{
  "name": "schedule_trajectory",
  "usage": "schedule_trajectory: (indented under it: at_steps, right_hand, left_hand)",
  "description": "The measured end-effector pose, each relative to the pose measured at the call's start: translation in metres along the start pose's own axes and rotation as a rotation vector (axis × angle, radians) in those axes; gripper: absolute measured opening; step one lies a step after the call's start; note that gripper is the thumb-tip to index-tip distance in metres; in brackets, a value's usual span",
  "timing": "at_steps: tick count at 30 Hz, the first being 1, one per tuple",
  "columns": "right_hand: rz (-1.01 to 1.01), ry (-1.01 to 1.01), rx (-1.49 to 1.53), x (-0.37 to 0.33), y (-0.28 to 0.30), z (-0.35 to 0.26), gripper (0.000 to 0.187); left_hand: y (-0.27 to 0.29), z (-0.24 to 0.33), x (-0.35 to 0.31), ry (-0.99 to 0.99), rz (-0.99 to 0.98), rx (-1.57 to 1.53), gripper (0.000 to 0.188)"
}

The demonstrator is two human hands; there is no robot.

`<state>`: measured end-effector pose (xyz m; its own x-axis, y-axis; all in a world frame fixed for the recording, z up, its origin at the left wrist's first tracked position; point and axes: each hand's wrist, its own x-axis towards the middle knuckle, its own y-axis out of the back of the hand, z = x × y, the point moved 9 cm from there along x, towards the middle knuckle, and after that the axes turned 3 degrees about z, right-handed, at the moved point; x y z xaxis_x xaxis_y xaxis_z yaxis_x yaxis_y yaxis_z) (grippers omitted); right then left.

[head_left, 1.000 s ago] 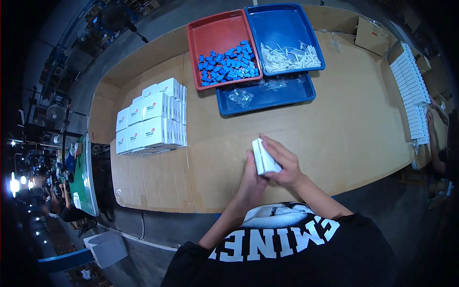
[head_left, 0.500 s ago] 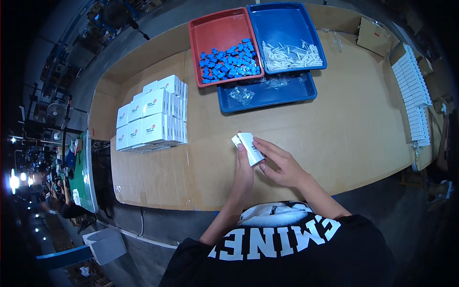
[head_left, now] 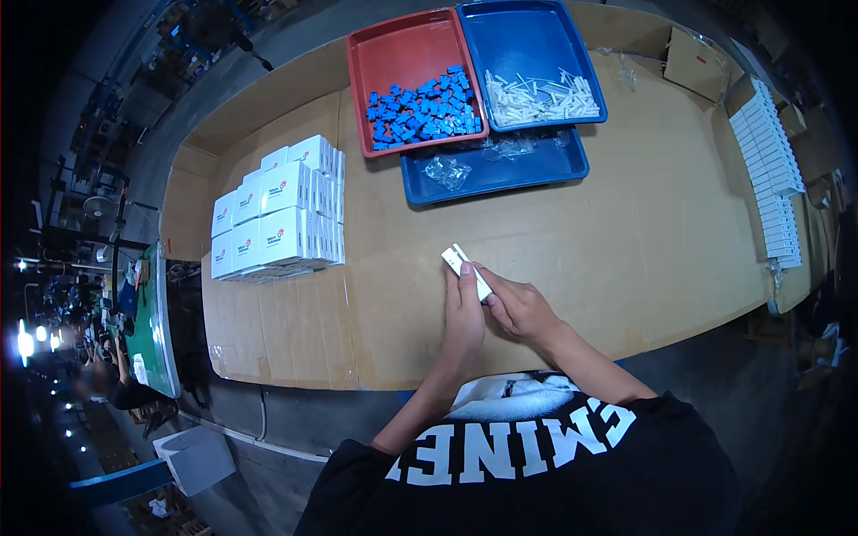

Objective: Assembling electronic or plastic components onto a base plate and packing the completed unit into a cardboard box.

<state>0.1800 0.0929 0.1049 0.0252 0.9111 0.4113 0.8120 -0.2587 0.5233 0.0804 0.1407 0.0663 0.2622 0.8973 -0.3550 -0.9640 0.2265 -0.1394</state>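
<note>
Both hands hold a small white box [head_left: 454, 258] just above the cardboard-covered table near its front edge. It is tilted, with a narrow side facing up and a dark gap running along it. My left hand [head_left: 466, 308] is wrapped round its near left side, thumb on top. From the right, my right hand [head_left: 525, 310] closes on the box with its fingers behind. Palms and fingers hide much of the box. Further off, a red tray [head_left: 393, 36] bears many small blue pieces [head_left: 420, 112], and a blue tray [head_left: 523, 36] bears slim white pieces [head_left: 541, 98].
White boxes [head_left: 277, 210] stand stacked on the left. A long row of thin white boxes [head_left: 767, 170] lines the right edge. A lower blue tray [head_left: 496, 189] with clear plastic bags [head_left: 447, 171] sits under the other trays. A person [head_left: 125, 380] is at a green table [head_left: 152, 330] far left.
The white box has turned in my hands, from its broad printed face showing to a narrow side facing up. My right fingers have slid down behind it.
</note>
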Motion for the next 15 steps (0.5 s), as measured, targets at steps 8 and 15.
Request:
schedule_trajectory:
  at_steps: [8,15]
  right_hand:
    - [0.081,0.077,-0.054,-0.0035,-0.0004,-0.0060,0.050]
    - [0.069,0.082,-0.077,-0.0058,-0.0037,-0.0060,0.049]
  left_hand:
    - [0.0040,-0.0081,0.0019,0.040,0.005,-0.034,0.043]
    - [0.0073,-0.0098,0.0032,0.020,0.035,-0.048,0.042]
